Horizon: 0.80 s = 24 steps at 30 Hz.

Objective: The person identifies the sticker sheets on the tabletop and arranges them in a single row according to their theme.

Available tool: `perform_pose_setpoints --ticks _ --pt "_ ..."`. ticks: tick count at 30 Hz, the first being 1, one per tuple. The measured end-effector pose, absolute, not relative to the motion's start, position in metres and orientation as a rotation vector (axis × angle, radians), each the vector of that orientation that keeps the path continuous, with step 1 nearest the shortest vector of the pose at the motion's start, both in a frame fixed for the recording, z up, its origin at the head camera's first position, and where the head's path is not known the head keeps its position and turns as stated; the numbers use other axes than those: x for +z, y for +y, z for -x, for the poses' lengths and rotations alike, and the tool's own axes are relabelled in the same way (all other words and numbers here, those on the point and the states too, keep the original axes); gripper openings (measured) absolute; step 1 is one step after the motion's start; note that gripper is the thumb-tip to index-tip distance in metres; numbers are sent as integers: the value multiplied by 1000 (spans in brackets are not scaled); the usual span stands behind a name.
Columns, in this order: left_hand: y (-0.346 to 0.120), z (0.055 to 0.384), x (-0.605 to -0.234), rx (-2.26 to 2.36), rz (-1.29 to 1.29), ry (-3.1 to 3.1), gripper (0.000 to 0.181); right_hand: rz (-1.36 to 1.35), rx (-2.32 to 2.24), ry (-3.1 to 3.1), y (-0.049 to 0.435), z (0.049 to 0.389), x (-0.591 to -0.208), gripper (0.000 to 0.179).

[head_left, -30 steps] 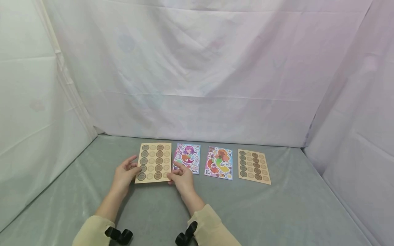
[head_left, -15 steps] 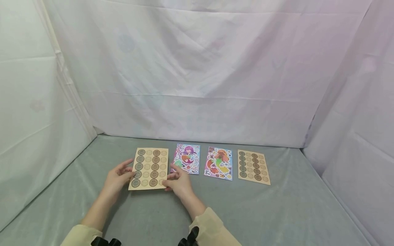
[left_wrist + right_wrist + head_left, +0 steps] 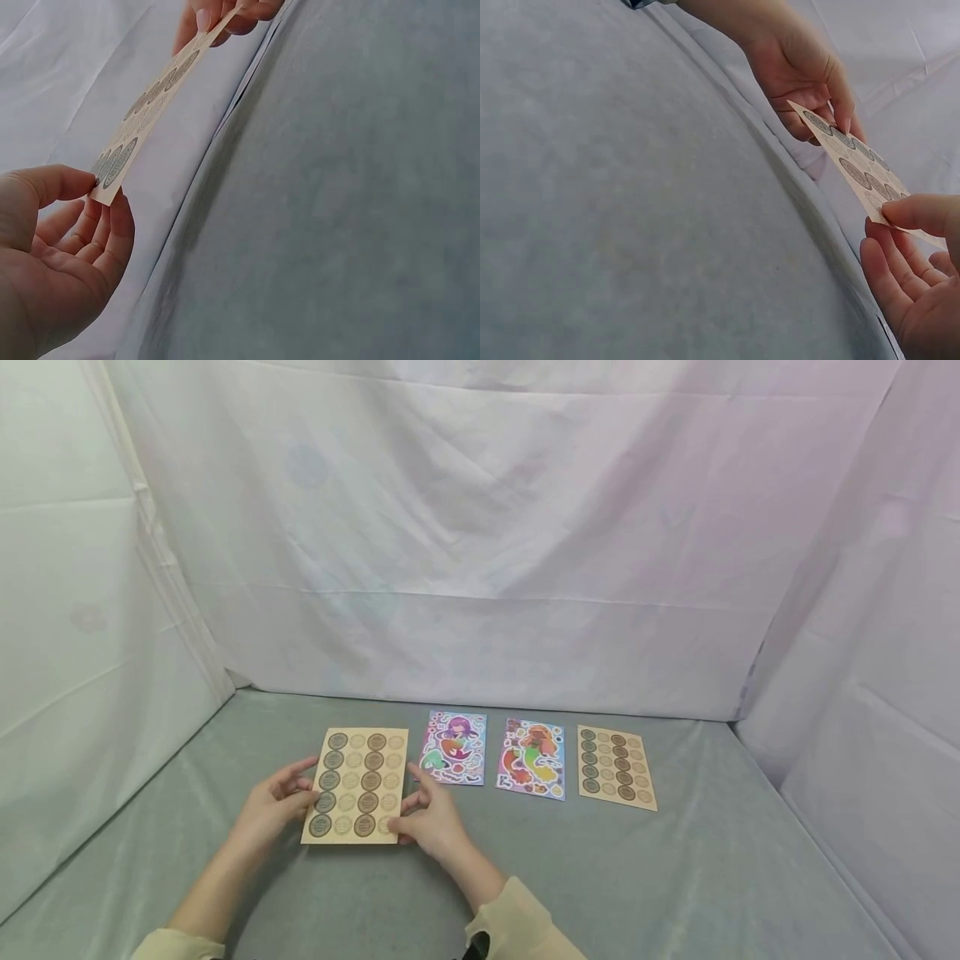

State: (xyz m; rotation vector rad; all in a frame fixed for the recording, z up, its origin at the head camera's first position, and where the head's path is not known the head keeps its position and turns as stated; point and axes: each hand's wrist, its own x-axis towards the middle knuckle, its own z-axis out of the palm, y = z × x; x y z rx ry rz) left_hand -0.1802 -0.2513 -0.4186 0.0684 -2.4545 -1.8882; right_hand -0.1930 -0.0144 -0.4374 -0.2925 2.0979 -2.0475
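Note:
A tan sticker sheet with columns of round dark and pale seals is held up off the grey cloth by both hands. My left hand pinches its left edge near the bottom, thumb on the printed face and fingers behind. At the lower right corner my right hand pinches it the same way. The left wrist view shows the sheet nearly edge-on, with the left thumb on a dark seal. In the right wrist view the right hand grips the near corner of the sheet.
To the right on the grey cloth lie a purple-haired mermaid sticker sheet, an orange-haired mermaid sticker sheet and a second tan seal sheet, in a row. White cloth walls stand behind and at both sides.
Both hands have drawn the tan sticker sheet toward the body and slightly left, and it appears larger. It no longer borders on the purple-haired mermaid sheet. The other sheets stay put.

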Motion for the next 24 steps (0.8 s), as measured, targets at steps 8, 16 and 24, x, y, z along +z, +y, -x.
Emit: perform_pose_setpoints --ticks 8,16,24 --pt "-260 170 -418 -1873 5 -2501 61 356 -2035 2069 -13 178 -435 89" --pt "-266 165 -419 -1904 106 -2515 63 367 -2020 2043 -13 167 -434 93" --pt "-273 162 -421 -1932 215 -2517 64 358 -2033 2012 -14 161 -435 97"
